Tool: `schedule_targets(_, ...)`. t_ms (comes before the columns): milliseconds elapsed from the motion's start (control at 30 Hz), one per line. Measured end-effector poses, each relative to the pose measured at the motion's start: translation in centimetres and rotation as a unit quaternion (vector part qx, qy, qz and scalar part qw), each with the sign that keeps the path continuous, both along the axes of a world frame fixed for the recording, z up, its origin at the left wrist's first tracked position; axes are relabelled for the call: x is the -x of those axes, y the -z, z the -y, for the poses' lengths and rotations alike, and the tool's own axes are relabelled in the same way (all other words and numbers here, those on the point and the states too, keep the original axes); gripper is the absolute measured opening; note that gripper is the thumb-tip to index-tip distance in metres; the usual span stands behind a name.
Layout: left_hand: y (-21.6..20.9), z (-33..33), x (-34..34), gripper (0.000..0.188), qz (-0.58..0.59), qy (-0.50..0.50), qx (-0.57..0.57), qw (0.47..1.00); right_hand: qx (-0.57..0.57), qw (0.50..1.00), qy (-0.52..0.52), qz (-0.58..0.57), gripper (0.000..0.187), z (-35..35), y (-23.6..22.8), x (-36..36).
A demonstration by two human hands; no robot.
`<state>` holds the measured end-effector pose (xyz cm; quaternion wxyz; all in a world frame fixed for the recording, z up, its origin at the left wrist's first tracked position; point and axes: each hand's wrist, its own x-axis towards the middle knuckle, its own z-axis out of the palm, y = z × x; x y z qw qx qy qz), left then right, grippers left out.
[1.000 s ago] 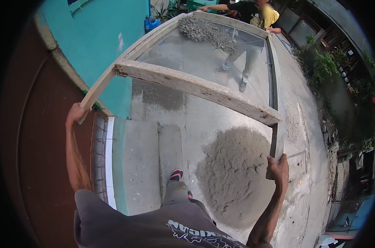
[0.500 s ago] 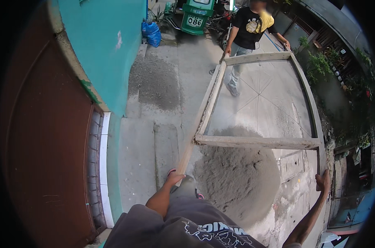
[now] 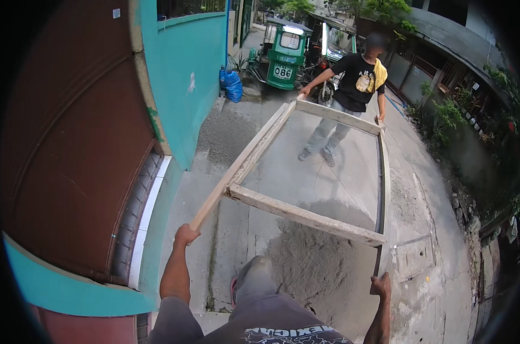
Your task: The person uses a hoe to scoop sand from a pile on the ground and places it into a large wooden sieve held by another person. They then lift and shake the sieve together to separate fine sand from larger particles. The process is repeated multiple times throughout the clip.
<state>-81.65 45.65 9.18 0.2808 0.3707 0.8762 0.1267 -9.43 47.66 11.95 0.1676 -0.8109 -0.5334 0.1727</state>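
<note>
A large sand sieve with a pale wooden frame [image 3: 305, 217] and a fine see-through mesh [image 3: 323, 160] is held up between me and another person [image 3: 354, 80]. My left hand [image 3: 186, 235] is closed round the end of its left wooden handle. My right hand [image 3: 380, 285] grips the end of the right handle. At the far end, the other person holds the frame's two corners. Below the near crossbar lies a heap of grey sand [image 3: 311, 264], partly seen through the mesh.
A second patch of grey sand [image 3: 225, 135] lies by the turquoise wall [image 3: 182, 74], near a blue sack [image 3: 231, 86]. Green tricycles [image 3: 285, 57] stand behind the other person. Plants [image 3: 449, 114] line the right side. A brown door [image 3: 71, 155] is at my left.
The sieve has swung leftward in view, its near end and both my hands shifting left with it. My viewpoint has moved too, and more of the street shows behind the other person.
</note>
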Motion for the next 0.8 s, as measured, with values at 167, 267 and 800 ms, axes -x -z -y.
schedule_targets(167, 3.0, 6.8, -3.3, 0.051, -0.003, 0.004, 0.008, 1.0, 0.034, 0.997, 0.03, -0.056, 0.042, 6.8, 4.7, -3.8)
schedule_targets(267, 7.1, 10.7, -6.4, 0.051, 0.019, 0.02, 0.015, 1.0, 0.067, 0.995, 0.071, -0.033, 0.05, 10.0, 5.8, -7.9)
schedule_targets(800, 14.1, 32.7, -24.0, 0.048, 0.091, 0.018, 0.002, 0.996, 0.057, 0.995, 0.076, 0.023, 0.048, 29.3, 0.2, -22.4)
